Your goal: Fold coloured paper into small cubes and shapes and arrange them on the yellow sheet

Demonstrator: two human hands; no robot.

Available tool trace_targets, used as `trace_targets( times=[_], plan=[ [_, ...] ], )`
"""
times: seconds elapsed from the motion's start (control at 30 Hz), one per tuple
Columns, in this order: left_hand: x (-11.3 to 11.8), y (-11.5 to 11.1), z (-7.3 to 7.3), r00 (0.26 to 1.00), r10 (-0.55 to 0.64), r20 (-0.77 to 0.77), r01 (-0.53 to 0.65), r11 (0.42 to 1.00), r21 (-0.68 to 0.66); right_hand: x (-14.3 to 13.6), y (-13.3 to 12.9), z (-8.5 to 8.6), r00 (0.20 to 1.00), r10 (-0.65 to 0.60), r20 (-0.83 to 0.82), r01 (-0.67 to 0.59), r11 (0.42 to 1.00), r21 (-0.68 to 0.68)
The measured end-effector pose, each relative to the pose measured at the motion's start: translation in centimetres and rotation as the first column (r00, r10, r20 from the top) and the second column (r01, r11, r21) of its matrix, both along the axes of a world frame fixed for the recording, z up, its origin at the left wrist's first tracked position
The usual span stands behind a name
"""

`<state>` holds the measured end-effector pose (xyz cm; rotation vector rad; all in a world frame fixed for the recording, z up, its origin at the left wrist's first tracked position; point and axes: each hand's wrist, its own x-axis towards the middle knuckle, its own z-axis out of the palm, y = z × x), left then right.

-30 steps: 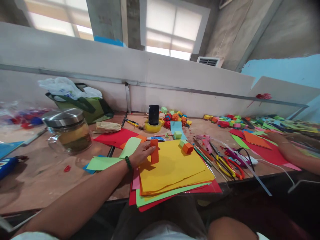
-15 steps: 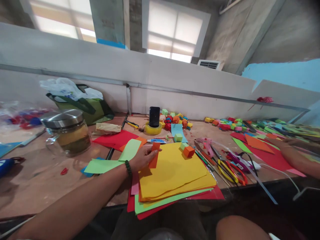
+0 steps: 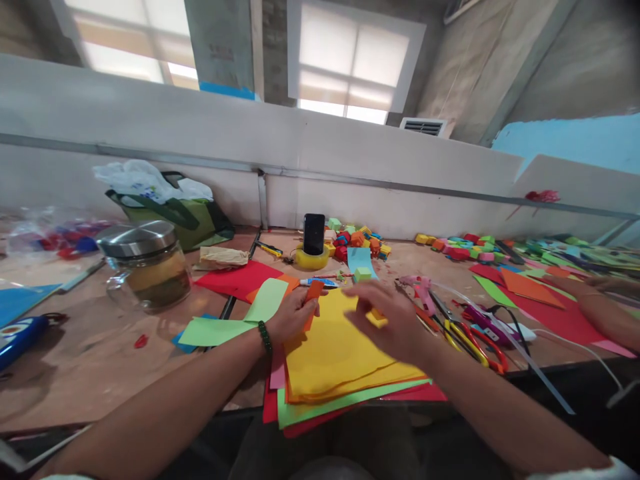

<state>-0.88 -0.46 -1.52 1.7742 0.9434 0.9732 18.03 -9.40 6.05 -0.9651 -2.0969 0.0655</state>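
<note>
My left hand [image 3: 294, 313] is closed on a small orange paper strip [image 3: 313, 291], pinched between thumb and fingers and held upright over the left edge of the yellow sheets [image 3: 325, 360]. These lie on a stack of coloured paper. My right hand [image 3: 390, 317], slightly blurred, is over the right part of the yellow sheets, its fingers apart and nothing seen in them. It mostly hides a small paper cube on the sheets, of which a yellow-orange bit shows. A light green paper cube [image 3: 362, 274] stands just beyond my right hand.
A phone [image 3: 314, 233] leans in a tape roll [image 3: 310, 259], with many paper cubes [image 3: 357, 239] behind. A lidded glass mug [image 3: 155, 277] stands left. Pliers [image 3: 465, 343] and a glue gun [image 3: 424, 293] lie right. Another person's arm [image 3: 597, 313] reaches in at far right.
My right hand has come into view from the right, over the yellow sheets and the cubes there. My left hand keeps hold of the orange strip. The view has shifted slightly.
</note>
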Motion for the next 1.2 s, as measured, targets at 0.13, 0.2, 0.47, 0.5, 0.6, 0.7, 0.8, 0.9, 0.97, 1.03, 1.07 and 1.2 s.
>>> trace_targets(
  times=[0.13,0.2,0.47,0.5,0.6,0.7,0.8,0.9,0.97,1.03,1.07,1.2],
  plan=[
    [0.1,0.0,-0.2,0.99,-0.139,0.014,0.14,0.988,-0.07,-0.8,7.5,-1.9,0.984,0.111,-0.138,-0.153,0.926,-0.345],
    [0.0,0.3,-0.3,0.982,-0.182,0.043,0.186,0.975,-0.122,-1.1,9.0,-3.7,0.961,0.144,-0.236,-0.237,0.867,-0.438],
    [-1.8,2.1,1.3,0.915,-0.399,0.059,0.391,0.842,-0.373,0.8,10.9,-6.3,0.859,0.0,-0.512,-0.324,0.774,-0.544],
    [-2.0,2.3,1.5,0.914,-0.404,0.04,0.389,0.844,-0.37,1.1,11.0,-6.3,0.849,-0.019,-0.528,-0.328,0.766,-0.553],
    [-2.4,2.6,1.7,0.909,-0.416,0.026,0.393,0.836,-0.383,1.4,11.3,-6.3,0.826,-0.049,-0.562,-0.349,0.739,-0.576],
    [-2.6,2.7,1.6,0.902,-0.429,0.044,0.408,0.815,-0.411,1.4,11.4,-6.5,0.806,-0.059,-0.589,-0.367,0.732,-0.575],
    [-2.9,3.1,1.3,0.906,-0.416,0.075,0.404,0.8,-0.443,1.5,11.5,-6.6,0.777,-0.088,-0.623,-0.363,0.746,-0.558],
    [-2.8,3.3,0.8,0.902,-0.383,0.202,0.43,0.74,-0.517,1.5,11.5,-6.6,0.755,-0.081,-0.651,-0.387,0.747,-0.541],
    [-2.4,3.1,0.5,0.892,-0.354,0.28,0.451,0.69,-0.565,1.3,11.5,-6.7,0.765,-0.038,-0.643,-0.411,0.739,-0.533],
    [-1.9,2.6,0.3,0.895,-0.338,0.291,0.446,0.683,-0.578,1.0,11.4,-6.9,0.79,0.001,-0.613,-0.415,0.737,-0.533],
    [-1.6,2.3,0.3,0.9,-0.336,0.277,0.436,0.698,-0.568,0.9,11.3,-7.1,0.802,0.012,-0.598,-0.409,0.74,-0.534],
    [-0.7,1.2,0.5,0.919,-0.322,0.228,0.394,0.778,-0.489,0.4,11.1,-7.7,0.804,0.016,-0.594,-0.408,0.742,-0.532]
  ],
)
